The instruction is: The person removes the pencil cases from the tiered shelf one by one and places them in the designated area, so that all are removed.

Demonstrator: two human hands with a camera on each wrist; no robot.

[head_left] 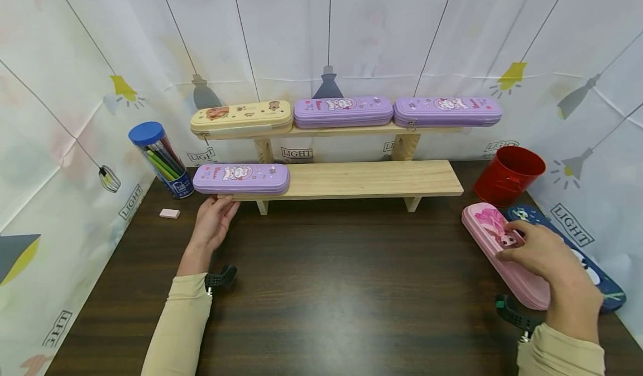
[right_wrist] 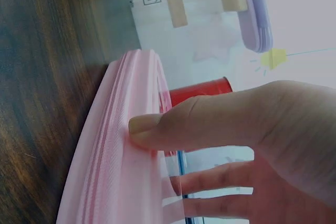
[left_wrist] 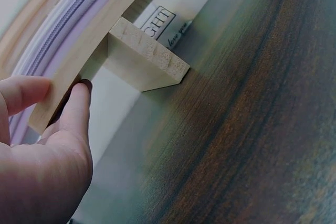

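My left hand [head_left: 212,228] pinches the front left edge of the lower board of a wooden shelf [head_left: 372,179]. In the left wrist view the thumb lies against the board's edge and a finger [left_wrist: 77,109] reaches underneath. A purple pencil case [head_left: 241,178] lies on the board just above that hand. At the right my right hand [head_left: 550,259] grips a pink pencil case [head_left: 484,228] with a doll picture on its lid. The thumb [right_wrist: 173,127] presses the zipped side and the fingers reach over the far side. A dark blue pencil case [head_left: 608,289] lies beside it, partly hidden.
On the upper board [head_left: 331,133] stand a cream pencil case [head_left: 241,118] and two purple ones [head_left: 344,112]. A tub of pens with a blue lid [head_left: 161,158] and a pink eraser [head_left: 169,213] are at the left. A red bucket [head_left: 507,175] stands at the back right.
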